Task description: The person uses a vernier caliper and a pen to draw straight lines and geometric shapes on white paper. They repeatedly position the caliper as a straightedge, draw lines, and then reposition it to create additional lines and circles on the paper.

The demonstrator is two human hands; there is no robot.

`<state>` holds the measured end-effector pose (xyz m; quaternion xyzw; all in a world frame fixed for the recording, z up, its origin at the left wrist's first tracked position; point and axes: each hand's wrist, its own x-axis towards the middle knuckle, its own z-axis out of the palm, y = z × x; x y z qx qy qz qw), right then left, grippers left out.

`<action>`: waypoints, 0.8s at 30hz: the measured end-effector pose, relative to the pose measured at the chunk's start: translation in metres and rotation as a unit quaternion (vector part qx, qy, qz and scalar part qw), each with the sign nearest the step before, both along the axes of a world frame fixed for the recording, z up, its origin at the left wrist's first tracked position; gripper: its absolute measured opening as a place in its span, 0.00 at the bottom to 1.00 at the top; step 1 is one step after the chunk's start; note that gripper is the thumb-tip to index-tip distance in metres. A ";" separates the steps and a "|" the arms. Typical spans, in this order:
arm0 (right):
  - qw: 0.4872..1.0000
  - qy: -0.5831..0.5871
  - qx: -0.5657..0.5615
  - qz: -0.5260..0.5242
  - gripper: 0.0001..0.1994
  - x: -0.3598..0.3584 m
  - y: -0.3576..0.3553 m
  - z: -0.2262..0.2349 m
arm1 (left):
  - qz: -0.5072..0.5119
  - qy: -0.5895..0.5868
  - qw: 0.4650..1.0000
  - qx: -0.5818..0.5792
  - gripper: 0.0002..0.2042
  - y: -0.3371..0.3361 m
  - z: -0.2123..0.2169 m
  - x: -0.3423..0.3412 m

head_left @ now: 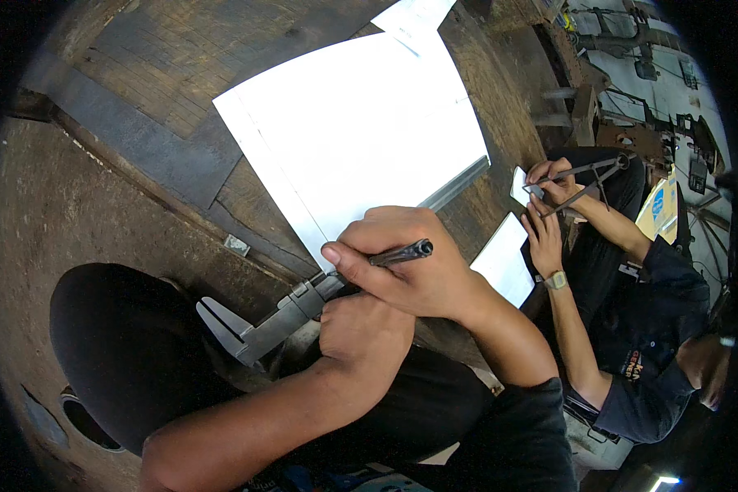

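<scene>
Your right hand (410, 262) sits just above your left hand (361, 332), touching it, with a pen (400, 252) lying across its fingers and a caliper (262, 324) running out to the left from under your left hand. Far beyond both hands lies the sheet of paper (361, 123) on the wooden bench (164, 49). Over on the right, well apart, a co-worker's hands (549, 205) hold dividers (594, 176) beside a smaller sheet (504, 261).

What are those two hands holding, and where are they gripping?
The right hand pinches a black pen near its tip. The left hand grips a grey vernier caliper along its beam, jaws sticking out left.
</scene>
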<state>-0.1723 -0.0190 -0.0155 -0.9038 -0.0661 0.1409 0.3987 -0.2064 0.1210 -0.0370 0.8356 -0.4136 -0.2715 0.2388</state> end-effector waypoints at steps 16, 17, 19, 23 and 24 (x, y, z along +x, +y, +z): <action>0.995 -0.017 0.013 -0.093 0.14 -0.010 -0.030 0.001 | -0.074 -0.028 0.995 0.056 0.29 0.001 0.001 0.008; 0.994 -0.029 -0.016 -0.102 0.15 -0.011 -0.041 0.003 | -0.079 -0.029 0.994 0.070 0.33 0.001 0.002 0.008; 0.985 -0.020 -0.048 -0.165 0.17 -0.012 -0.061 0.006 | -0.087 -0.029 0.992 0.082 0.40 -0.002 0.003 0.009; 0.952 0.005 -0.075 -0.297 0.17 -0.008 -0.088 0.007 | -0.115 -0.051 0.987 0.102 0.46 -0.008 0.004 0.009; 0.962 0.003 -0.069 -0.264 0.18 -0.008 -0.091 0.007 | -0.126 -0.062 0.983 0.117 0.47 -0.009 0.005 0.010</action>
